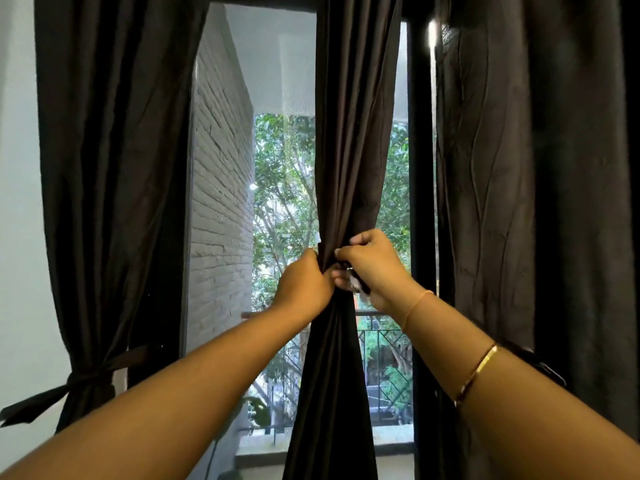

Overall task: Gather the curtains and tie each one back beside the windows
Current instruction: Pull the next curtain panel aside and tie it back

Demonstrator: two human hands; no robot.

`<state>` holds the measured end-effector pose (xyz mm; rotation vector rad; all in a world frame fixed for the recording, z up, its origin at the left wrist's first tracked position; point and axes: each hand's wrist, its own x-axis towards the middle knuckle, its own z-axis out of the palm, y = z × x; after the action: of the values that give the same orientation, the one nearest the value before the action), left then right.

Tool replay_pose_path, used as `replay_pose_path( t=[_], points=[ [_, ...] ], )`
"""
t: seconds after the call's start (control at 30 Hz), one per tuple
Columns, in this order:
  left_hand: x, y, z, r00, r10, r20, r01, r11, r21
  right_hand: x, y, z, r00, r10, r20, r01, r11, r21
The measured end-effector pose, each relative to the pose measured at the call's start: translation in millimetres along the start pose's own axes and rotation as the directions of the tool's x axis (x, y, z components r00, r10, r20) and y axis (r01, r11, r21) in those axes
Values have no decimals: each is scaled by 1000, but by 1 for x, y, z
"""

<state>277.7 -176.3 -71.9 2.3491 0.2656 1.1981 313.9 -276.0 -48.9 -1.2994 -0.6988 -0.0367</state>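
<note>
Two hands gripping middle curtain, window edges clear

Wide open lane left of the middle curtain, clear across to the tied left curtain. Right side's tight: only a slim strip before the dark window post, and the loose right curtain hangs just beyond it, crowding the right forearm.

1. Window frame: dark upright bar btw glass panes, rt of centre
2. Sill: pale grey ledge along window bottom
3. Middle curtain hangs in front of sill, hides its mid part
</note>
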Motion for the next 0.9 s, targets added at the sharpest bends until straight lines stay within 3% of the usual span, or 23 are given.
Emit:
replay_pose_path(
  t=[0.1,0.23,0.33,0.5,0.6,0.7,0.8,0.9],
  points=[
    [-2,-8,-3,996,-68,58,77,979,-190,-5,8,-1,993,-108,-48,109,994,22],
    [-8,-9,-10,951,-93,294,242,817,-524,-8,16,1,966,-255,35,257,941,-222],
    [-12,-7,-10,923,-100,371,326,715,-618,-10,15,0,935,-328,138,356,862,-361],
    [-16,-12,-8,906,-156,393,411,550,-728,-17,12,-4,852,-472,224,503,621,-601],
    [-16,-13,-11,936,-150,319,353,415,-839,-24,8,-8,773,-542,329,591,427,-684],
    [-13,-13,-12,954,-136,268,297,308,-904,-25,-1,-10,720,-559,411,657,359,-663],
    [-9,-13,-12,942,-138,307,326,147,-934,-23,-11,-14,687,-553,471,698,321,-640],
    [-10,-9,-10,942,-93,324,334,138,-932,-20,-15,-16,671,-579,463,692,267,-670]
  ],
)
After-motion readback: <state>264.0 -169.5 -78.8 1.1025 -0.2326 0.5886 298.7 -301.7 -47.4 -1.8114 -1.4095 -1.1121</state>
